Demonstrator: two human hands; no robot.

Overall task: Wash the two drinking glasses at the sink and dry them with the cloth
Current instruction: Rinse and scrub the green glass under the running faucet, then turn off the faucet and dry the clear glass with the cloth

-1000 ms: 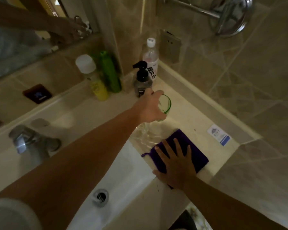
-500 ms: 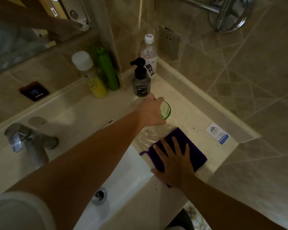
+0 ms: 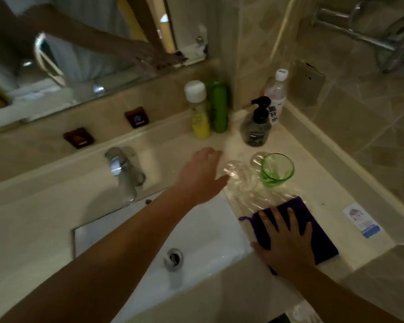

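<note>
The left hand (image 3: pixel 200 176) is hovering open beside the clear glass (image 3: pixel 237 174); a careless sweep could be knocking it over, while the right hand (image 3: pixel 287 241) is pressing flat on the cloth (image 3: pixel 322 236).

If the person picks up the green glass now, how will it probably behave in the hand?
The green glass looks rigid and breakable, so a knock on the stone counter could chip it. It stands upright on a base narrower than its rim, so a sideways push may tip it. Its smooth walls could be slippery if wet.
</note>
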